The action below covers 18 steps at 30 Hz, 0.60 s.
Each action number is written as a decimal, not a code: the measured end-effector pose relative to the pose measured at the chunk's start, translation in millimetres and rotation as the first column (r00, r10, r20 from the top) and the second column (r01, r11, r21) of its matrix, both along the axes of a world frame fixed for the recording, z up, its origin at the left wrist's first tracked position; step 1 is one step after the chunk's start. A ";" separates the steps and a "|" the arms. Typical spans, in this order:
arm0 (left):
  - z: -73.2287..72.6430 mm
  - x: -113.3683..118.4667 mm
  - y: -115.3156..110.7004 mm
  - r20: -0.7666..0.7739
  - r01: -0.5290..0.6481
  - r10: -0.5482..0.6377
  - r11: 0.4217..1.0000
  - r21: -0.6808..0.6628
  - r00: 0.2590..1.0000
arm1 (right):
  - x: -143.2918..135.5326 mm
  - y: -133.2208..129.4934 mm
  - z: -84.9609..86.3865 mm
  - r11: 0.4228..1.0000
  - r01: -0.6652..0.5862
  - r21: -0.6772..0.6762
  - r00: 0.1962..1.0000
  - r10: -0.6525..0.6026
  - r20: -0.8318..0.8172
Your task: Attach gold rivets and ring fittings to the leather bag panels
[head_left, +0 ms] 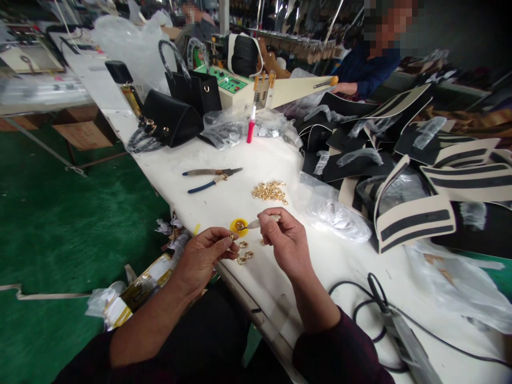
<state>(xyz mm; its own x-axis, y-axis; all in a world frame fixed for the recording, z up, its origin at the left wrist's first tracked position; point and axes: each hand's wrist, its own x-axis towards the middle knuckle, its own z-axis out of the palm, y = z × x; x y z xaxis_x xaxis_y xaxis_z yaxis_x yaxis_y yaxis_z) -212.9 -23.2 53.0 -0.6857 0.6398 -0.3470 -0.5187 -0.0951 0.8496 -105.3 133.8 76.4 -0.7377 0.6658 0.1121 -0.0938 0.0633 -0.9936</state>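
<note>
My left hand (204,256) pinches a small gold metal fitting (232,236) between thumb and fingertips. In my right hand (286,240) is a slim pale-handled tool (258,222) that looks like a small screwdriver. Its thin dark tip reaches over a round yellow cap (233,227), where small gold bits lie. Several loose gold D-shaped fittings (244,258) rest on the white tabletop (224,208) between my hands. Farther back sits a heap of gold fittings (269,192).
Pliers (216,178) lie at the back left, before a red bottle (250,128). Black handbags (172,117) and a machine (232,85) stand behind. Black-and-beige panels (416,224) pile up at right, near a power strip (404,336) with cable. Another person (364,69) works opposite.
</note>
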 end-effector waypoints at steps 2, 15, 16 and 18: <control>1.0 0.0 0.1 -0.001 0.006 -0.006 1.000 0.007 1.000 | 1.2 -3.0 2.2 0.999 -0.005 0.045 1.000 0.004 0.018; 5.4 2.7 1.0 -0.015 0.002 -0.002 1.000 0.011 1.000 | 2.2 -7.2 7.2 0.991 -0.003 0.136 0.999 -0.002 0.037; 4.9 2.8 0.8 -0.020 0.001 0.000 1.000 0.009 1.000 | 2.2 -7.8 8.3 0.991 -0.005 0.134 0.999 0.000 0.033; 2.8 3.0 0.1 -0.031 -0.006 0.006 1.000 0.001 0.999 | 2.4 -9.2 10.7 0.991 -0.012 0.133 1.000 0.008 0.026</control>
